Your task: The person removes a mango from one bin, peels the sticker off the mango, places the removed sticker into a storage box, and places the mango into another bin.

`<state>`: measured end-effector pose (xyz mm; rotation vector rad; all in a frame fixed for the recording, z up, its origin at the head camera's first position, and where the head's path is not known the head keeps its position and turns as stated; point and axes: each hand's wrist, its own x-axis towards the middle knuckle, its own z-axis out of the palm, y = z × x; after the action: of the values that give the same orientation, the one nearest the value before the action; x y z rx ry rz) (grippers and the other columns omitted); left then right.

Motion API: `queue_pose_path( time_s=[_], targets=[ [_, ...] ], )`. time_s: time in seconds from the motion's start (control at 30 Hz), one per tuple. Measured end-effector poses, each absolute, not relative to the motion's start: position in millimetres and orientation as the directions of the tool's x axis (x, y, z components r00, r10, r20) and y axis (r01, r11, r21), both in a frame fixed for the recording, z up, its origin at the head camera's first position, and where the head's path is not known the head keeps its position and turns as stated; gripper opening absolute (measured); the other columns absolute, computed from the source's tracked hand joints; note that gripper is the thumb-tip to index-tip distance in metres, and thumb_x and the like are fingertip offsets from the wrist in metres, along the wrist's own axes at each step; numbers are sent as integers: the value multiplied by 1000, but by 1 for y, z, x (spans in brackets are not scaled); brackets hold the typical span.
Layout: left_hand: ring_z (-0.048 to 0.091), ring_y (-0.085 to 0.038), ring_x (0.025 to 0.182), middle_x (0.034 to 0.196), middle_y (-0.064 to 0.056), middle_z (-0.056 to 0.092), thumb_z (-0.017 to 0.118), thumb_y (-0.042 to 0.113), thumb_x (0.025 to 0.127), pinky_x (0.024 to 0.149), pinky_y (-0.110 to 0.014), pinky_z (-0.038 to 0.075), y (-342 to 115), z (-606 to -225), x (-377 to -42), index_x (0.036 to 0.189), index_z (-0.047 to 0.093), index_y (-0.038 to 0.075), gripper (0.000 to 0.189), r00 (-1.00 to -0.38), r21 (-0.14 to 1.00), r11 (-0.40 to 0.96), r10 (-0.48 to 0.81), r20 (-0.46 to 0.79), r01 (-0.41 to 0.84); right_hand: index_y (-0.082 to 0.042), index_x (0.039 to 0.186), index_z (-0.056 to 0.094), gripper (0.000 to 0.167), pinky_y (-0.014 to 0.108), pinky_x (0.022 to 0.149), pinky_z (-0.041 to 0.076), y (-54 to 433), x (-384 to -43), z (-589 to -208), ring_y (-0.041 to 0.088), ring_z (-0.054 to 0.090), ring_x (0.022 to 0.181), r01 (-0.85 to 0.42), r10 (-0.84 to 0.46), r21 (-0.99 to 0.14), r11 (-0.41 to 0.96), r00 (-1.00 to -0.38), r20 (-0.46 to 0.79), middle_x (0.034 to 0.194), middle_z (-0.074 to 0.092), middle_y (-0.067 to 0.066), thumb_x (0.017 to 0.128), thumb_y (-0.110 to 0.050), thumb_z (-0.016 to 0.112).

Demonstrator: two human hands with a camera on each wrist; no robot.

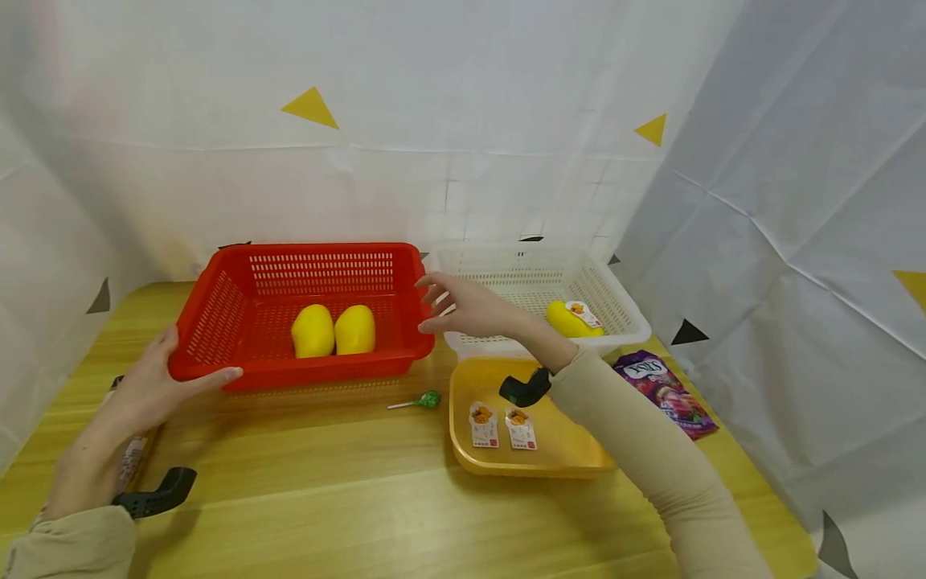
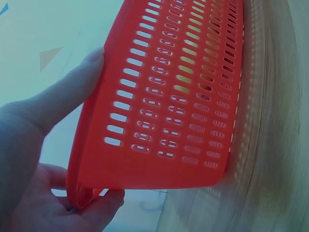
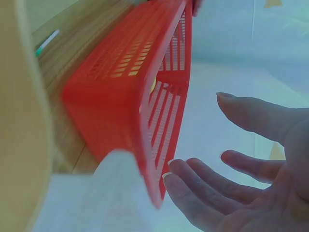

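Note:
A red plastic basket (image 1: 318, 372) with slotted walls holds two yellow mangoes (image 1: 313, 330). At its left end my left hand (image 1: 145, 386) grips the rim; the left wrist view shows the thumb on the rim (image 2: 83, 140) and fingers curled round the corner. My right hand (image 1: 470, 307) is by the basket's right end, thumb and fingers spread and relaxed. In the right wrist view its fingertips (image 3: 175, 166) come close to the red rim; whether they touch it I cannot tell. Nothing is held in that hand.
Behind my right hand, a white basket (image 1: 625, 318) holds one mango (image 1: 567, 320) with a card. In front are a yellow tray (image 1: 470, 466) with two cards, a green lollipop (image 1: 428, 399) and a purple candy bag (image 1: 669, 394). A partly hidden package (image 1: 133, 462) lies beside my left forearm.

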<state>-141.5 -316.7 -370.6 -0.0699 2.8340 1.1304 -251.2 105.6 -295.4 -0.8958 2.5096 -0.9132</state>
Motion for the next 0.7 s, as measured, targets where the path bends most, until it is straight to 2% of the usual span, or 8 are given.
queue_pose_path(
  time_s=[0.1,0.5,0.7],
  targets=[
    [36,-53,122,151,-39,17,66,55,90,84,-72,43,-317,-370,-141,159,-6,4,112,-995,685,725,-7,-99,-73,-9,144,45,61,36,90,57,118,-253,-296,28,61,115,-433,-642,-670,603,-762,-85,135,58,17,91,-23,73],
    [35,-54,122,151,-39,17,67,56,90,86,-72,45,-316,-371,-141,160,-5,5,112,-995,683,726,-16,-102,-82,-16,145,47,63,42,94,55,173,-260,-298,27,61,119,-389,-610,-676,626,-784,-114,136,57,10,90,-29,75],
    [34,-55,123,152,-39,15,66,58,89,85,-72,44,-317,-371,-142,159,-7,5,114,-993,677,730,-24,-113,-95,-15,144,46,65,46,97,54,209,-273,-303,29,59,121,-357,-560,-654,666,-819,-123,137,56,12,89,-30,77]
  ],
)
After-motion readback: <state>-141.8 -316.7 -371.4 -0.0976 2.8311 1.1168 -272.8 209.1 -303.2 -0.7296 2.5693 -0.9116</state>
